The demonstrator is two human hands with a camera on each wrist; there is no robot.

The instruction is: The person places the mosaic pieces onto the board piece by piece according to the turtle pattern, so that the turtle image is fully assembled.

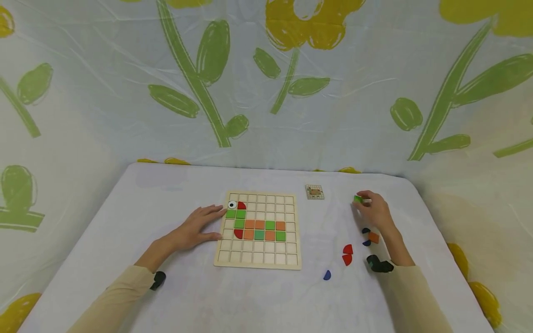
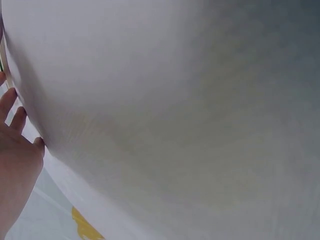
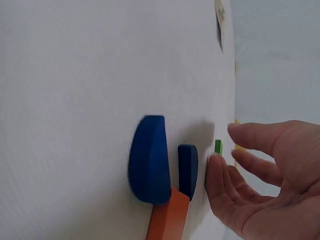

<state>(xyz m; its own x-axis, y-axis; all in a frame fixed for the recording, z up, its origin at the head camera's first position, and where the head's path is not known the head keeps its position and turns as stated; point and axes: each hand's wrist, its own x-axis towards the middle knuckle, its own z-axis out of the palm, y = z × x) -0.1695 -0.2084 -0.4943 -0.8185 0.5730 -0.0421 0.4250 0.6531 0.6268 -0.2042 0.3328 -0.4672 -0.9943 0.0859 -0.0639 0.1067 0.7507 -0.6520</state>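
Fingers (image 3: pixel 218 187) of the right hand (image 1: pixel 373 210) are parted and curved about a green tile (image 1: pixel 357 199) at the right of the table (image 1: pixel 191 300); contact with the tile cannot be told. Nearer the wrist, two blue half-discs (image 3: pixel 150 162) lie beside an orange tile (image 1: pixel 374 237). Two red quarter-discs (image 1: pixel 347 255) lie to their left. The left hand (image 1: pixel 193 229), fingers spread, rests at the left edge of a wooden grid board (image 1: pixel 258 259) bearing coloured tiles (image 1: pixel 259 235) and an eye disc (image 1: pixel 232 204). A picture card (image 1: pixel 314 192) lies beyond the board's far right corner.
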